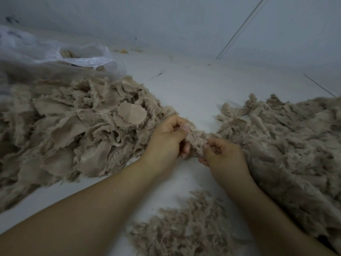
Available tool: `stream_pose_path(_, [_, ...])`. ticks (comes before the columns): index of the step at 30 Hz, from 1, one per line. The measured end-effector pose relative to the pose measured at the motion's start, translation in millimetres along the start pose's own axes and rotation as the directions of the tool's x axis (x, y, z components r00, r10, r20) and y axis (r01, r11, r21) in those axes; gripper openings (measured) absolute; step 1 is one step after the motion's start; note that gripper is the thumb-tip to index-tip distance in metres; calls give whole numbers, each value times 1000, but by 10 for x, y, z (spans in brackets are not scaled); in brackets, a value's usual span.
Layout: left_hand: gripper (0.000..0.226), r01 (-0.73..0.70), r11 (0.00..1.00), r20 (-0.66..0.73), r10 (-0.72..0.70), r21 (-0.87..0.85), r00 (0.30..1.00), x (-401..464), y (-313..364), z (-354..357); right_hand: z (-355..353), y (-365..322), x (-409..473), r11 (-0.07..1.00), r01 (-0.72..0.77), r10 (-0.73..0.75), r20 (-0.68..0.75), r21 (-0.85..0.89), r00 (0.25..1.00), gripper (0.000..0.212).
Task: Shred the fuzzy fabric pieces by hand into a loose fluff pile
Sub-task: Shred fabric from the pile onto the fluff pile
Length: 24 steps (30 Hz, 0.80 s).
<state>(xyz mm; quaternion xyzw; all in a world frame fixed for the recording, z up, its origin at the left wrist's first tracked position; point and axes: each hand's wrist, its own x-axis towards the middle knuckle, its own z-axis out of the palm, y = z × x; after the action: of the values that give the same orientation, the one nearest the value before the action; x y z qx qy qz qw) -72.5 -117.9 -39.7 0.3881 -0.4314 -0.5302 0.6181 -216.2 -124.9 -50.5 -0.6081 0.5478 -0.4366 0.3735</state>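
Your left hand and right hand both pinch one fuzzy piece between them; judged midway: a fluff pile lies below your grip, a large heap of unshredded pieces remains left of it.

One head-worn wide-angle view looks forward and steeply down from close above the white surface, both forearms reaching in from the bottom edge; a pale wall fills the top.
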Motion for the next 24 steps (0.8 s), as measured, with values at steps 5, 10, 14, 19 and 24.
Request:
stream_pose_path(5, [31, -55, 995, -47, 52, -78, 998, -13, 27, 19, -32, 96, 50, 986, 101, -117, -119, -134, 986, 26])
stream_pose_path(10, [37, -19, 998, -121, 13, -53, 993, 15, 104, -32, -53, 91, 27, 988, 40, -62, -146, -148, 987, 25])
stream_pose_path(14, [47, 179, 982, 6, -179, -61, 984, -29, 62, 7, -52, 11, -34, 990, 104, -91, -129, 96, 987, 44])
stream_pose_path(19, [34, 239, 970, 67, -235, -47, 970, -26, 63, 7, -29, -45, -108, 952, 128, -150, 58, 276, 987, 32])
stream_pose_path(24, [24, 205, 979, 79, -205, 12, 976, -22, 60, 25, -40, -20, -69, 943, 195, -208, 19, 271, 978, 25])
